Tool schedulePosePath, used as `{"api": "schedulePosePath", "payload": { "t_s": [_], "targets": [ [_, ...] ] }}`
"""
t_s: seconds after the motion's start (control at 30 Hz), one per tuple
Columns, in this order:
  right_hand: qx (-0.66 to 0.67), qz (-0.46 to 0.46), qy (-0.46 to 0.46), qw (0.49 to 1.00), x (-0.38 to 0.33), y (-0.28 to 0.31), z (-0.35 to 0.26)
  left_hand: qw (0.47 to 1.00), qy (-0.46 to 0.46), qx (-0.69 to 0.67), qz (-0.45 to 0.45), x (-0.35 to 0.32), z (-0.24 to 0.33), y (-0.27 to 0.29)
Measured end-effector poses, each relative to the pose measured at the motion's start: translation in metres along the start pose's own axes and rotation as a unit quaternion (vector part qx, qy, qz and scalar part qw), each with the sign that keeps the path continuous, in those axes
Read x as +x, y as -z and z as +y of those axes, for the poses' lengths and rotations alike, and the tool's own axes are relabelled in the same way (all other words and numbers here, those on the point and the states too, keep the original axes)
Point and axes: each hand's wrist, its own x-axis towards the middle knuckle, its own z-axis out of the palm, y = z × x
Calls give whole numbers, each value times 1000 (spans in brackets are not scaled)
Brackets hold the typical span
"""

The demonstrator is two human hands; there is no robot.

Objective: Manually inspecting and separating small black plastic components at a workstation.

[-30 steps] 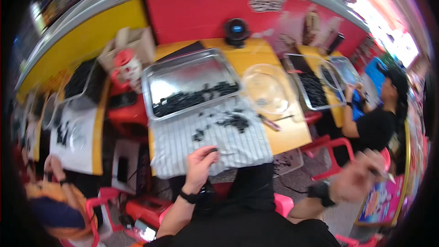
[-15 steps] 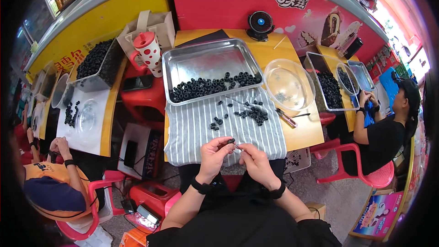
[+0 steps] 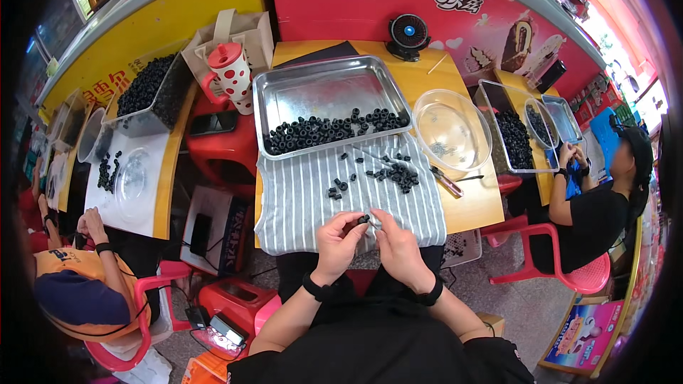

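Over the near edge of a grey-and-white striped cloth (image 3: 299, 206), my left hand (image 3: 337, 245) pinches a small black ring-shaped piece (image 3: 364, 219) between thumb and fingertips. My right hand (image 3: 400, 249) is closed right beside it, its fingertips pressed together near the piece. Whatever those right fingers hold is too small to make out. Loose black pieces (image 3: 402, 176) lie scattered on the cloth beyond my hands. Farther back, a metal tray (image 3: 324, 92) holds a heap of similar black pieces (image 3: 313, 131) along its near side.
Right of the tray sits a round clear plastic tub (image 3: 448, 124), with a utility-knife-like tool (image 3: 447, 183) below it. A small black fan (image 3: 408, 35) stands behind. At left are a dotted mug (image 3: 231, 78) and a phone (image 3: 213, 122). Co-workers sit on both sides.
My hands have come closer together, the right fingertips now up against the black piece. My left hand still pinches it. The view has shifted slightly.
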Motion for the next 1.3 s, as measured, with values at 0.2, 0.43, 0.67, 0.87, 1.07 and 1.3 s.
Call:
{"api": "schedulePosePath", "payload": {
  "t_s": [0.2, 0.43, 0.67, 0.87, 1.07, 1.3],
  "targets": [
    [-59, -5, 103, 993, 1, -6, 11, 992, -71, 102, 27, 0, 5, -7],
    [-66, -73, 92, 991, 10, 13, 10, 968, -150, 201, 26, 0, 9, -12],
    [-71, -153, 124, 978, 28, 31, 16, 957, -181, 225, 6, 0, 9, -11],
    [-70, -182, 150, 969, 36, 41, 20, 949, -191, 250, -5, -1, 3, -8],
    [-94, -130, 161, 974, 25, 26, 17, 969, -135, 204, 21, -1, 5, -8],
    [-49, -70, 142, 986, 24, 18, 12, 994, -50, 91, 19, 4, 0, -7]
  ]
}}
